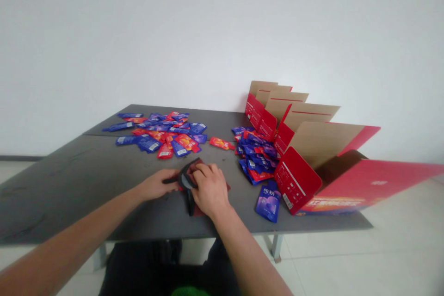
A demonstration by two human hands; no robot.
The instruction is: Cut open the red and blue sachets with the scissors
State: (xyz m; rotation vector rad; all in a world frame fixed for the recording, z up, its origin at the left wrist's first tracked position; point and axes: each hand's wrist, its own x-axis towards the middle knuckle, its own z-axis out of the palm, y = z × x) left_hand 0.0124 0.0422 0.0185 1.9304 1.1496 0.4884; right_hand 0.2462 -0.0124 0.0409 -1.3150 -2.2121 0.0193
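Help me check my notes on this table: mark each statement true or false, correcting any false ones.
1. The left hand and the right hand are both at a black tool above a dark red piece. True.
2. The red printed carton has its flaps closed. False: they stand open.
3. A blue sachet lies apart, in front of the carton. True.
4. All the sachets form one pile. False: there is a far pile and a pile beside the carton.
5. The table top is dark grey. True.
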